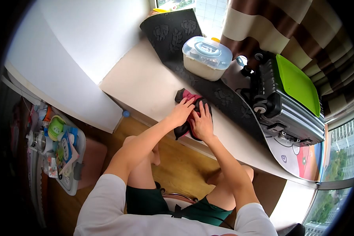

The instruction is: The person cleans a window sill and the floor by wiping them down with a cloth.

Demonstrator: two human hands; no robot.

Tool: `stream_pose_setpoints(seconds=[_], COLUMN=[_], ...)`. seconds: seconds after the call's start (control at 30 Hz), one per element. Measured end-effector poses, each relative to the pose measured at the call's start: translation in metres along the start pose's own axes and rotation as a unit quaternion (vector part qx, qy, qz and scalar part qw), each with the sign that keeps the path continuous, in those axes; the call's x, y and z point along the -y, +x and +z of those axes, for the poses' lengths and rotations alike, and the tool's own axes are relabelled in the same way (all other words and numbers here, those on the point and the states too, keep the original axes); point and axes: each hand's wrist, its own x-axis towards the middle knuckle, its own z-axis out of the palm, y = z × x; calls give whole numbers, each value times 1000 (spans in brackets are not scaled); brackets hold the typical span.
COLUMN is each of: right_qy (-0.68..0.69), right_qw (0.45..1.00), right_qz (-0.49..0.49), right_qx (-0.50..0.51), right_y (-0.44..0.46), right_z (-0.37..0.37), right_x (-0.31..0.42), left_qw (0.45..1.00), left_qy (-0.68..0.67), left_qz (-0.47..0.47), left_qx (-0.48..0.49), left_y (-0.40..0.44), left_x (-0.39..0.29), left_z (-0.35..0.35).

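A bunched black and dark-pink cloth item (179, 131) lies on the pale ledge near its front edge; its exact kind is not clear. My left hand (181, 112) rests on its left part, fingers stretched out over the fabric. Close beside it, my right hand (203, 124) lies on the right part with its fingers spread, pressing on the cloth. Part of the item is hidden beneath both hands.
Behind the cloth, a dark floral mat (224, 96) runs along the pale ledge (133, 72). On it stands a lidded plastic box (206, 59). A suitcase (291, 114) with a green tray (299, 84) is at right. A cluttered cart (72, 177) stands at left.
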Motion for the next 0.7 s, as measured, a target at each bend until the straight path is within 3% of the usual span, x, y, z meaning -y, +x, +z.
stream_pose_setpoints(seconds=[0.3, 0.5, 0.57, 0.7], right_qy=[-18, -28, -31, -36], right_qw=[1000, 998, 997, 995], right_qz=[2, -49, -56, -69], right_qx=[16, 39, 53, 58], right_y=[8, -10, -16, -31], right_z=[-7, -25, -36, -58], right_x=[-4, -11, -8, -3], left_qw=[1000, 999, 999, 999], left_qy=[-9, 0, -23, -12], left_qz=[15, -29, -4, 25], left_qx=[-19, 45, -22, -21], left_y=[5, -6, -13, -32], left_x=[13, -27, -34, -58], left_z=[-4, -34, -23, -18])
